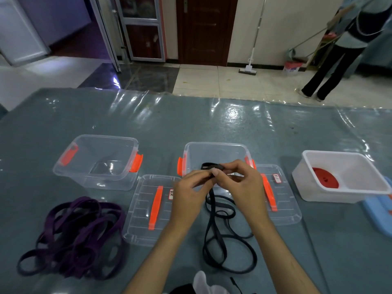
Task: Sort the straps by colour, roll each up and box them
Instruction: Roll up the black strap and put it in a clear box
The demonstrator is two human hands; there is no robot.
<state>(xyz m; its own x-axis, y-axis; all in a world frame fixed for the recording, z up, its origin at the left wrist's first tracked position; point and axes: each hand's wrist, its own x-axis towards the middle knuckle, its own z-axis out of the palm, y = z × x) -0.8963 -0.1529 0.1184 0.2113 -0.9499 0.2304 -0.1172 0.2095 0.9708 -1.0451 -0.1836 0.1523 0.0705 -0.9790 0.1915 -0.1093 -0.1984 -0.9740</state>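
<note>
Both the left hand (188,185) and right hand (237,179) pinch a black strap (214,230) at twelve o'clock. Purple straps (78,236) lie at nine o'clock on the worktop (191,124).

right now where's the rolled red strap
In the head view, the rolled red strap lies inside the white plastic tub at the table's far right, against its left wall, right of the middle clear box.

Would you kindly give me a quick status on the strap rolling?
Both hands, left and right, pinching black strap, roll just started. Purple straps loose. Red roll boxed. Nothing in the way.
</note>
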